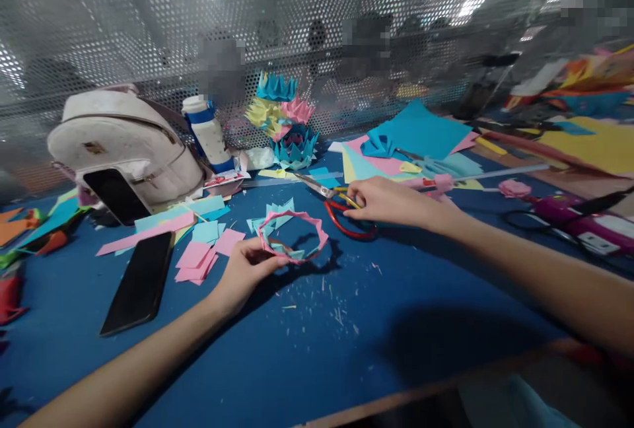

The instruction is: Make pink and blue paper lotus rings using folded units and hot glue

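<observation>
My left hand (247, 269) pinches the near left edge of a folded paper ring (319, 236), pink along its zigzag rim with light blue pieces on its inner side. The ring is held tilted, low over the blue table. To its right, my right hand (374, 200) has its fingers closed on the handle of a pair of scissors (314, 185), whose blades point left and away from me. A red handle loop (349, 230) hangs below the fingers. Light blue folded paper points (277, 213) lie just behind the ring.
Pink paper squares (195, 259) and a black phone (141, 283) lie left. Behind stand a white backpack (113, 131), a bottle (208, 131) and stacked paper crowns (294, 144). Coloured sheets (421, 127) and a purple glue gun (579, 223) are right. Paper scraps (339, 316) dot the table.
</observation>
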Demonstrator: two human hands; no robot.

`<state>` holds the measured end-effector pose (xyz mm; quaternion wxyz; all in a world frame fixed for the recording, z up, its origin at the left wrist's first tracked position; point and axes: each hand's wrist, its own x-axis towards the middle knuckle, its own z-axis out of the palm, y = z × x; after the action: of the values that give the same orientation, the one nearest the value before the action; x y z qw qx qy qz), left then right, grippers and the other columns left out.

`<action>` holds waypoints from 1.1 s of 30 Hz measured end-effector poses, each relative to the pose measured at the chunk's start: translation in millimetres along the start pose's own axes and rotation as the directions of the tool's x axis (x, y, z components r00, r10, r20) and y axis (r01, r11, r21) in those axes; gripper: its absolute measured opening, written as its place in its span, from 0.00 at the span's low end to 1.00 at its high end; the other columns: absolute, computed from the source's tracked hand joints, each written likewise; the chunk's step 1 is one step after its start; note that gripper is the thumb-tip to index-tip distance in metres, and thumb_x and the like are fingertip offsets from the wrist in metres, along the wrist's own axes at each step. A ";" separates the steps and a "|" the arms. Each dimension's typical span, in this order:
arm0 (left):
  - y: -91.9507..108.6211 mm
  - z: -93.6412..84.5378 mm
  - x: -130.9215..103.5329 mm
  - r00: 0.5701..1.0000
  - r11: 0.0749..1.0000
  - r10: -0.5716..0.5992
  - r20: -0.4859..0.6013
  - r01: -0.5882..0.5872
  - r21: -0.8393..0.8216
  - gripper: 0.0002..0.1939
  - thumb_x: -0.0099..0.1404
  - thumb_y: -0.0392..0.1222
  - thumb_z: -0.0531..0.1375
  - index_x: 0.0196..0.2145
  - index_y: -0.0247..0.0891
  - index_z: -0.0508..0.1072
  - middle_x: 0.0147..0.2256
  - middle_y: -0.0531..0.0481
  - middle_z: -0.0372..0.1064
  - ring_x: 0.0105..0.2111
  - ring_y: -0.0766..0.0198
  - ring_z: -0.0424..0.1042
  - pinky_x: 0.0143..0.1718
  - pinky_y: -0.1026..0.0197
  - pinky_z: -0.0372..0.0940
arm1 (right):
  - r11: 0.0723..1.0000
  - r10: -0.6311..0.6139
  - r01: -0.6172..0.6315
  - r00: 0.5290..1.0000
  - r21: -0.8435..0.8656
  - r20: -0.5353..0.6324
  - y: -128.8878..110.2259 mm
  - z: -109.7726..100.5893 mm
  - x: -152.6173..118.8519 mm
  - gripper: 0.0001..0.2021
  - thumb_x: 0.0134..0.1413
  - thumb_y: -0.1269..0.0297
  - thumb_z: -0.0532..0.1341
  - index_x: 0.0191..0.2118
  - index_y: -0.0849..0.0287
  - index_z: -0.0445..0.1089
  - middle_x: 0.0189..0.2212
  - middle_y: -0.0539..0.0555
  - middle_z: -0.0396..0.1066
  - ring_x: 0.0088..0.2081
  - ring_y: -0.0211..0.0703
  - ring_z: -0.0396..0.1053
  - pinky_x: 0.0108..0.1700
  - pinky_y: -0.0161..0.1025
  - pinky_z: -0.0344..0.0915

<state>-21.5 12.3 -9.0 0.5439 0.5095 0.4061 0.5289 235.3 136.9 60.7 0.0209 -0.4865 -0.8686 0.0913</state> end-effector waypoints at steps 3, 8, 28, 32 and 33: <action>-4.8 -0.2 2.1 0.999 0.997 -0.006 -0.042 0.002 -0.082 0.07 0.53 0.40 0.72 0.26 0.36 0.79 0.24 0.54 0.76 0.26 0.71 0.72 0.31 0.71 0.65 | 0.996 0.053 -0.060 0.995 0.073 0.087 9.0 9.2 -9.4 0.09 0.53 0.59 0.60 0.28 0.59 0.64 0.23 0.52 0.69 0.24 0.40 0.65 0.26 0.37 0.53; -2.1 6.0 2.3 0.997 0.976 -0.053 -0.062 0.039 -0.213 0.10 0.53 0.43 0.72 0.26 0.35 0.78 0.24 0.53 0.75 0.26 0.71 0.72 0.33 0.70 0.67 | 0.968 0.008 -0.015 1.000 0.251 0.027 10.8 2.4 -23.1 0.08 0.57 0.62 0.56 0.33 0.60 0.69 0.27 0.53 0.73 0.25 0.38 0.68 0.29 0.38 0.58; -4.2 34.7 -6.2 0.989 0.995 -0.087 -0.123 0.080 -0.057 0.13 0.56 0.42 0.70 0.39 0.36 0.79 0.36 0.47 0.78 0.38 0.62 0.75 0.44 0.64 0.67 | 0.530 -0.355 0.551 0.834 0.644 -0.421 -53.7 71.7 -41.9 0.10 0.60 0.61 0.62 0.30 0.61 0.68 0.31 0.51 0.65 0.35 0.38 0.64 0.37 0.36 0.62; -7.4 34.5 -6.1 0.984 0.997 -0.069 -0.166 0.071 0.008 0.10 0.57 0.42 0.69 0.37 0.36 0.79 0.32 0.50 0.77 0.34 0.65 0.73 0.40 0.66 0.66 | 0.547 -0.353 0.528 0.849 0.649 -0.393 -53.3 73.0 -43.6 0.10 0.60 0.59 0.62 0.33 0.61 0.68 0.33 0.52 0.66 0.35 0.37 0.64 0.36 0.35 0.62; -7.6 34.6 -5.7 0.983 0.997 -0.063 -0.171 0.068 0.021 0.10 0.57 0.42 0.69 0.36 0.36 0.79 0.31 0.51 0.76 0.33 0.66 0.73 0.39 0.67 0.66 | 0.552 -0.347 0.518 0.855 0.654 -0.384 -53.0 73.1 -44.1 0.10 0.60 0.59 0.62 0.34 0.61 0.68 0.34 0.51 0.66 0.34 0.36 0.64 0.35 0.35 0.62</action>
<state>13.0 2.9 -11.8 0.5175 0.4562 0.4745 0.5468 204.8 62.4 0.7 0.3291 -0.2118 -0.8408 0.3740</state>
